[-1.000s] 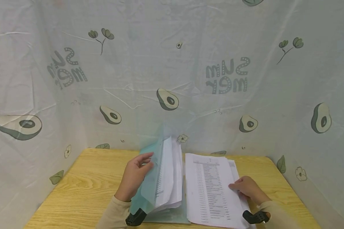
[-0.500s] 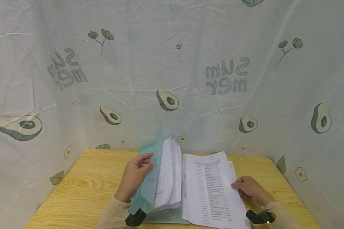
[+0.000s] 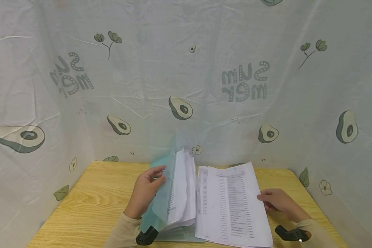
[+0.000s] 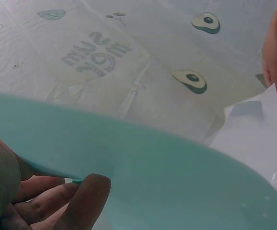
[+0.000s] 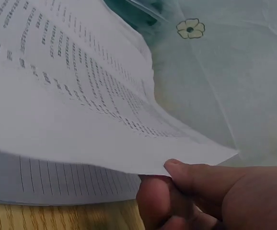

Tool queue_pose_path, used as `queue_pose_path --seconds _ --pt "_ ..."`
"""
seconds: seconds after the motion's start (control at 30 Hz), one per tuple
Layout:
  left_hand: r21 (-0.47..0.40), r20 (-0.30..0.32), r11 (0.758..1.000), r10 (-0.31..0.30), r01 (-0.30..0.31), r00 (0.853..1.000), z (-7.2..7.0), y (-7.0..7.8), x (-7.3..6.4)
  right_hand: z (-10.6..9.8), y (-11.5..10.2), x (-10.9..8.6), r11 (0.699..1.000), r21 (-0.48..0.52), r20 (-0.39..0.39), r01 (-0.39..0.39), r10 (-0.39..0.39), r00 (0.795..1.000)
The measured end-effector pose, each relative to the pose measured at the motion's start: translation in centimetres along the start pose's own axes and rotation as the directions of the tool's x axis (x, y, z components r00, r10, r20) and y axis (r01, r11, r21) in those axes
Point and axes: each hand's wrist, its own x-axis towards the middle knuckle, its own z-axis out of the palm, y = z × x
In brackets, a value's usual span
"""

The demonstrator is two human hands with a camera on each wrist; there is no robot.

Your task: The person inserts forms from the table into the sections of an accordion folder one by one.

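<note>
A light teal folder (image 3: 161,203) lies open, its left cover raised with several sheets leaning against it. My left hand (image 3: 147,189) pinches that cover's edge; in the left wrist view the fingers (image 4: 93,191) curl at the teal plastic (image 4: 143,163). On the right side lies a stack of printed paper (image 3: 210,206). The right hand (image 3: 276,201) pinches the right edge of the top printed sheet (image 3: 235,193). In the right wrist view, thumb and fingertip grip that sheet (image 5: 105,143) near its corner, and it bows up above a lined page (image 5: 57,182).
The folder and papers rest on a yellow wood-grain table (image 3: 105,193). A pale curtain (image 3: 155,79) printed with avocados and lettering hangs behind and at both sides. Both wrists wear black camera mounts.
My right hand has moved a little to the right, and the printed sheet's right edge has lifted and swung with it. The left hand and the folder cover stay put.
</note>
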Motion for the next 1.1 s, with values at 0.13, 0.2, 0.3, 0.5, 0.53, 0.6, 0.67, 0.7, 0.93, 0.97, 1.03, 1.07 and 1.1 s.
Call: queue_pose_path --seconds 0.13,0.2,0.3,0.5,0.53,0.6,0.67,0.7,0.93,0.97,1.03,1.07,1.1 --pt "0.012 -0.005 1.000 -0.002 0.002 1.000 0.1 0.0 0.0 -0.4 0.1 -0.1 0.999 0.047 -0.046 0.014 -0.012 0.999" --pt "0.017 -0.009 1.000 -0.001 0.001 1.000 0.0 0.0 0.0 -0.5 0.0 -0.2 0.995 0.101 -0.060 0.023 -0.017 0.998" --pt "0.016 -0.010 1.000 0.001 -0.001 1.000 0.0 0.0 0.0 -0.4 -0.1 -0.6 0.980 0.195 -0.062 0.022 -0.010 0.998" --pt "-0.001 -0.004 1.000 0.008 -0.008 1.000 -0.1 0.0 0.0 0.2 -0.2 -1.6 0.950 0.311 -0.067 0.012 0.009 0.998" --pt "-0.004 -0.003 1.000 0.008 -0.008 1.000 -0.1 0.0 0.0 0.3 -0.3 -1.7 0.947 0.321 -0.071 0.010 0.014 0.997" --pt "-0.007 -0.003 1.000 0.008 -0.008 1.000 -0.1 0.0 0.1 0.6 -0.3 -2.0 0.941 0.339 -0.082 0.002 0.028 0.996" --pt "-0.009 -0.002 1.000 0.008 -0.008 1.000 -0.2 -0.1 0.1 0.9 -0.3 -2.4 0.937 0.350 -0.097 -0.005 0.041 0.994" --pt "-0.010 -0.002 1.000 0.008 -0.008 1.000 -0.2 -0.1 0.1 1.0 -0.3 -2.5 0.935 0.354 -0.106 -0.006 0.046 0.993" --pt "-0.013 -0.006 1.000 0.006 -0.006 1.000 -0.3 -0.1 0.1 1.9 0.2 -3.5 0.940 0.340 -0.183 -0.023 0.090 0.979" --pt "-0.014 -0.006 1.000 0.007 -0.007 1.000 -0.3 -0.1 0.1 2.0 0.3 -3.7 0.942 0.334 -0.193 -0.031 0.100 0.976" --pt "-0.013 -0.008 1.000 0.009 -0.009 1.000 -0.3 0.0 0.1 2.2 0.6 -4.0 0.944 0.326 -0.211 -0.046 0.120 0.970" --pt "-0.015 -0.008 1.000 0.010 -0.010 1.000 -0.3 0.0 0.1 2.3 0.7 -4.2 0.944 0.325 -0.219 -0.052 0.128 0.967" --pt "-0.017 -0.009 1.000 0.009 -0.009 1.000 -0.3 0.0 0.1 2.4 0.8 -4.3 0.940 0.336 -0.227 -0.055 0.138 0.964"
